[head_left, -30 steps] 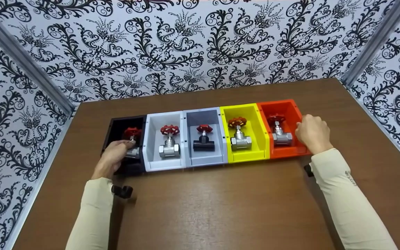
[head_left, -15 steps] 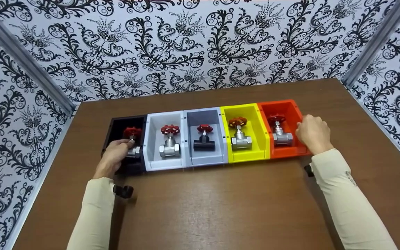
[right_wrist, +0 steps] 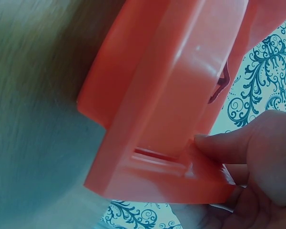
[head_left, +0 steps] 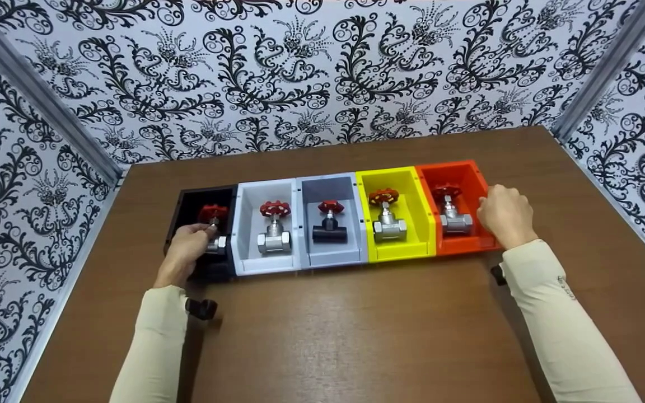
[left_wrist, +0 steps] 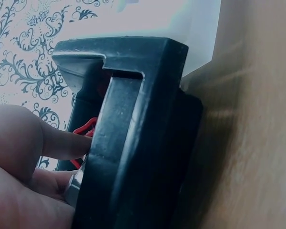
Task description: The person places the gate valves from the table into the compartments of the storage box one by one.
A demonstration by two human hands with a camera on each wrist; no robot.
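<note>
Five-bin-wide row aside, my left hand (head_left: 187, 246) reaches over the near left side of the black bin (head_left: 205, 190). Its thumb and fingers pinch a gate valve (head_left: 219, 245) with a red handwheel just below the wheel, and the hand hides part of the metal body. In the left wrist view, the black bin's front wall (left_wrist: 119, 133) covers most of that valve. At the other end, my right hand (head_left: 506, 215) grips the side wall of the orange-red bin (right_wrist: 157, 119), thumb inside and fingers outside. A silver valve (head_left: 454, 223) with a red handwheel stands in that bin.
Between them, joined in one row, are a white bin (head_left: 249, 187), a grey bin (head_left: 325, 182) and a yellow bin (head_left: 387, 173). Each holds one red-wheeled valve; the grey bin's valve (head_left: 329, 234) has a black body. Patterned walls (head_left: 322, 73) enclose the brown table (head_left: 322, 336).
My left hand and forearm have shifted slightly to the right, with the valve in the black bin moving a little too. My right hand stays on the orange-red bin.
</note>
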